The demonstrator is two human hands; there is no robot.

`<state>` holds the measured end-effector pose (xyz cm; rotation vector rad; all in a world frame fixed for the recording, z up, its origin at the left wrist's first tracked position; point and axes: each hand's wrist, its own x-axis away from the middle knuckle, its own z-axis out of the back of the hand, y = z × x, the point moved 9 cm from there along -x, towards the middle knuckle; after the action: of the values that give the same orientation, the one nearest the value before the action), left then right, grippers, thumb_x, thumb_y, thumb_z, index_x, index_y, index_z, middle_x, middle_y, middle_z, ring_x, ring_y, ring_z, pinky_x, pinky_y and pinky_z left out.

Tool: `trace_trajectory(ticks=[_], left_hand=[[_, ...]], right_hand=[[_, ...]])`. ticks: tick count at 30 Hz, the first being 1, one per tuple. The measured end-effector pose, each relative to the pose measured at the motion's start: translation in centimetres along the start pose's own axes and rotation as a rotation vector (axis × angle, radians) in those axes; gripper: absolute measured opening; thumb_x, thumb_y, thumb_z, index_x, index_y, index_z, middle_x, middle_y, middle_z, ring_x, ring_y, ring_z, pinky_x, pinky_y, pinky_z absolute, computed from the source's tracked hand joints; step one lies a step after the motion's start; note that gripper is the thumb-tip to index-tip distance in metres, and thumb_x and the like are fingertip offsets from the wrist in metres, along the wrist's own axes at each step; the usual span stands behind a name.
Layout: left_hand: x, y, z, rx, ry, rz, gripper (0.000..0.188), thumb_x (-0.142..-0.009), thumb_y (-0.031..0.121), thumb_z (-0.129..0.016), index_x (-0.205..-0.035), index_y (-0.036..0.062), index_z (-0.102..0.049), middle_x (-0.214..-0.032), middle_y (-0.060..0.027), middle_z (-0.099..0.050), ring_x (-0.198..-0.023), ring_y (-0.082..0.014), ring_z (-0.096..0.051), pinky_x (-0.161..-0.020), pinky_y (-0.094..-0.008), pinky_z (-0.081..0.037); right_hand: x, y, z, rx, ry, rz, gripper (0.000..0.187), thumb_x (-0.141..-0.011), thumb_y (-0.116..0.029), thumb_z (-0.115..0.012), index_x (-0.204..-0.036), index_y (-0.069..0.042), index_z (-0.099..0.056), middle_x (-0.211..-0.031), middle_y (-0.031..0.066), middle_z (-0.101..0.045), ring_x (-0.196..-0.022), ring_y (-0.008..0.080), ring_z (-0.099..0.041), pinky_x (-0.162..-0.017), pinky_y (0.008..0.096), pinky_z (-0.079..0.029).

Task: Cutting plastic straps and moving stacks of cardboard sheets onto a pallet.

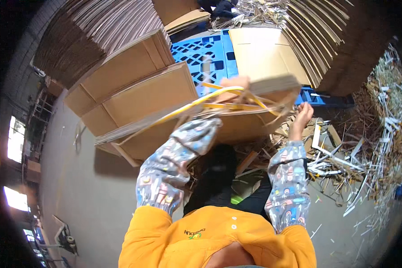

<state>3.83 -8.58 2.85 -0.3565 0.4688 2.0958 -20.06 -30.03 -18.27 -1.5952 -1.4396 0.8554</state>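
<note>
Left hand and curled right hand, holds unclear, seemingly steady near cardboard sheets, which calls for even support.

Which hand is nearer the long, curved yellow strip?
Left. The blurred left hand is by the right end of the yellow strip; the right hand is farther right, apart from it.

Orange shirt: one short printed word on the chest, dark capital letters, upside down as seen from above, set right against a small green-and-yellow emblem. Grey sleeve covers bear little coloured pictures; whether any lettering sits among them cannot be told, the print being too small.
</note>
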Motion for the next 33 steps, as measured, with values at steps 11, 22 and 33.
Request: trace_trajectory(ticks=[11,22,33], left_hand=[[6.1,-0.7,-0.5,0.074,-0.07,-0.094,0.041,-0.075,0.044,-0.063,-0.089,0.0071,-0.052,-0.084,-0.017,-0.058,-0.078,-0.0329,-0.058,-0.068,-0.0443,-0.045],[1.6,6.2,-8.1,0.141,-0.253,-0.197,0.043,-0.072,0.045,-0.065,-0.089,0.0068,-0.052,-0.084,-0.0182,-0.058,-0.078,-0.0348,-0.058,-0.068,-0.0444,-0.044],[-3.0,6.6,-12.1,0.176,-0.254,-0.334,0.045,-0.07,0.042,-0.066,-0.091,0.0049,-0.051,-0.091,-0.0198,-0.056,-0.087,-0.0365,-0.056,-0.071,-0.044,-0.043]], right_hand=[[-9.8,8.2,-0.5,0.359,-0.524,-0.21,0.061,-0.093,-0.05,-0.035,-0.13,-0.002,-0.043,-0.117,0.0127,-0.056,-0.101,0.0194,-0.052,-0.087,0.0325,-0.041],[-2.5,8.9,-3.2,0.192,-0.583,-0.442,0.064,-0.092,-0.052,-0.035,-0.131,-0.002,-0.041,-0.121,0.0126,-0.052,-0.106,0.019,-0.05,-0.091,0.0317,-0.038],[3.0,3.9,-6.9,0.091,-0.806,-0.447,0.068,-0.091,-0.054,-0.037,-0.134,-0.001,-0.036,-0.128,0.012,-0.046,-0.113,0.0184,-0.045,-0.097,0.0307,-0.033]])
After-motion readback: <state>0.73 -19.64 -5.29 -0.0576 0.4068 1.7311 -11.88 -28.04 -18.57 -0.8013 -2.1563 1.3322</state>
